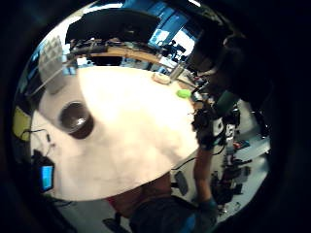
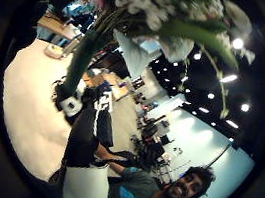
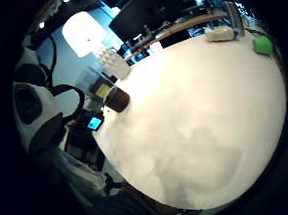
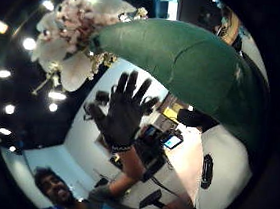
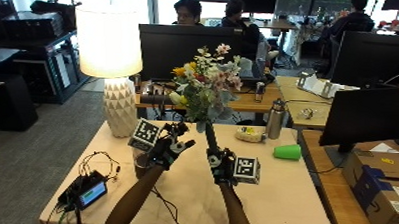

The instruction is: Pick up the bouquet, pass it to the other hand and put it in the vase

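The bouquet, mixed yellow, pink and white flowers on long green stems, stands upright above the table's middle. My right hand grips the stems at their lower end. Just to its left my left hand is raised with fingers spread, holding nothing, a short way from the stems. In the right thumb side view that spread hand shows behind a big green leaf. The left thumb side view looks up at the blooms. The vase, a dark round pot, stands on the table near its left edge.
A white lamp stands at the table's far left corner. A small screen device with cables lies at the near left. A green cup, a metal bottle and a dark monitor are at the far side.
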